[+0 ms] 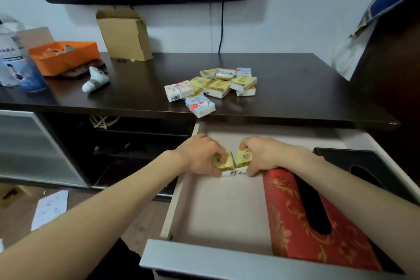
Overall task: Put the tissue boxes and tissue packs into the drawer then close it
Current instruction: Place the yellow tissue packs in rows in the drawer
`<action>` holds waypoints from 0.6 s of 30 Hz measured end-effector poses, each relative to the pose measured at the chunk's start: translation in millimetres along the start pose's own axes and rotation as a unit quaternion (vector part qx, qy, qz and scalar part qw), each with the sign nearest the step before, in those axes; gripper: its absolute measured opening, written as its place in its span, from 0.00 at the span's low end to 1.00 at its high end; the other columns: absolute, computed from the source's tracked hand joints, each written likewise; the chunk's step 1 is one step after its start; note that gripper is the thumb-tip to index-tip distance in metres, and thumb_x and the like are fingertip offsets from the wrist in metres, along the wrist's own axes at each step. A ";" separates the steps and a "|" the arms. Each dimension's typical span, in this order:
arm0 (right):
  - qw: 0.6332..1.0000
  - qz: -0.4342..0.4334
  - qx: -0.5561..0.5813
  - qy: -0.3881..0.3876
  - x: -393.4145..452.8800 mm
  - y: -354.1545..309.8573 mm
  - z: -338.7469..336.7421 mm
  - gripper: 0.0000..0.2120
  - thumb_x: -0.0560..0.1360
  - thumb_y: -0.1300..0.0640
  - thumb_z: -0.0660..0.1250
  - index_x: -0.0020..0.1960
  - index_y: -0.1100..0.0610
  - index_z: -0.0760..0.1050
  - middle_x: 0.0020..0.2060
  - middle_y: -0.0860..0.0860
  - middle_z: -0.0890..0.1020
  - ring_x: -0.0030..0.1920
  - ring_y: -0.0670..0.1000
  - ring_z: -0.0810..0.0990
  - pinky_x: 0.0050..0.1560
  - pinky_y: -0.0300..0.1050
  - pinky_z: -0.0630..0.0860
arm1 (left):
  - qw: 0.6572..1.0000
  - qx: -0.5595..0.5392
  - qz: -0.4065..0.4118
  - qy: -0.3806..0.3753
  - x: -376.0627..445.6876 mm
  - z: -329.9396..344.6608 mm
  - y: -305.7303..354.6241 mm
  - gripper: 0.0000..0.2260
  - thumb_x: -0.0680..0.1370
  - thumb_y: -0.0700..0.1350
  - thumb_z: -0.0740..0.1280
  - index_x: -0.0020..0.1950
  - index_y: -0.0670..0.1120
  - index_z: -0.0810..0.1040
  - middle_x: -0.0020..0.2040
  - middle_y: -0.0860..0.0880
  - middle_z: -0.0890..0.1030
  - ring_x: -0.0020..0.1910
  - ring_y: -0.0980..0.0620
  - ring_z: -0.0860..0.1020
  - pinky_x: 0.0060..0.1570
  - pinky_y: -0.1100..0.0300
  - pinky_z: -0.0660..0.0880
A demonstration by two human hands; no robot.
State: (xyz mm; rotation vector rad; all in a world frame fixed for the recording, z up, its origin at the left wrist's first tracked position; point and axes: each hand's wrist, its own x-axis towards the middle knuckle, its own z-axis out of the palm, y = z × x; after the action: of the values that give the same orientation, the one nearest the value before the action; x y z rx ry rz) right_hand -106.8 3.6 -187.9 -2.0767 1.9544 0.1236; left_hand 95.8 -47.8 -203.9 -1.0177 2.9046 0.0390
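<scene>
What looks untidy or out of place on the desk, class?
The tissue packs lie in a loose heap, tilted and overlapping, and one blue pack sits at the desk's front edge above the open drawer. A white tube lies on its side near the orange tray.

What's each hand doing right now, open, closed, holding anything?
Left hand: closed on a yellow tissue pack, low inside the open drawer.
Right hand: closed on a second yellow tissue pack, right beside the first.
</scene>
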 end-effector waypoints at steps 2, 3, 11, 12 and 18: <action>1.000 0.004 -0.008 -0.011 -0.6 -0.7 -0.5 0.38 0.62 0.53 0.79 0.69 0.56 0.71 0.63 0.54 0.78 0.61 0.56 0.78 0.58 0.48 0.78 | 1.000 -0.003 -0.007 -0.004 0.9 -1.4 0.8 0.19 0.69 0.63 0.71 0.57 0.56 0.80 0.56 0.55 0.83 0.56 0.48 0.79 0.58 0.57 0.68; 1.000 0.005 -0.020 -0.015 0.0 -0.8 -0.5 0.37 0.61 0.54 0.79 0.67 0.57 0.71 0.61 0.54 0.78 0.59 0.56 0.78 0.57 0.50 0.79 | 1.000 -0.005 -0.008 -0.001 1.4 -1.9 0.9 0.21 0.70 0.63 0.71 0.60 0.56 0.79 0.56 0.54 0.83 0.55 0.48 0.79 0.54 0.57 0.68; 0.998 -0.005 -0.038 -0.043 8.6 -0.7 1.2 0.33 0.60 0.52 0.79 0.63 0.51 0.72 0.54 0.50 0.77 0.53 0.53 0.78 0.54 0.50 0.80 | 0.999 -0.007 0.034 0.015 5.6 1.0 -3.1 0.23 0.74 0.61 0.68 0.66 0.56 0.73 0.56 0.54 0.83 0.53 0.49 0.80 0.48 0.54 0.75; 0.998 -0.009 -0.040 -0.044 9.3 -1.2 1.7 0.34 0.60 0.52 0.79 0.64 0.50 0.72 0.54 0.49 0.76 0.53 0.53 0.77 0.54 0.49 0.79 | 0.999 -0.007 0.038 0.017 5.6 2.7 -3.5 0.22 0.74 0.61 0.68 0.65 0.56 0.74 0.56 0.54 0.83 0.53 0.49 0.80 0.47 0.53 0.76; 0.998 -0.014 -0.048 -0.038 9.7 -4.0 -0.2 0.36 0.61 0.52 0.80 0.66 0.49 0.71 0.55 0.48 0.75 0.51 0.51 0.75 0.48 0.45 0.74 | 0.999 -0.008 0.040 0.035 7.4 6.2 -5.4 0.23 0.73 0.59 0.68 0.67 0.56 0.71 0.59 0.55 0.81 0.56 0.49 0.79 0.47 0.53 0.76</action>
State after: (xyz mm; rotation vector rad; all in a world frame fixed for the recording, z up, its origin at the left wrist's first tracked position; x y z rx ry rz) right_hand -102.1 -5.7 -189.6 -2.1246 1.9097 0.2918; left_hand 93.7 -56.3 -210.6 -0.9238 3.0118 0.0298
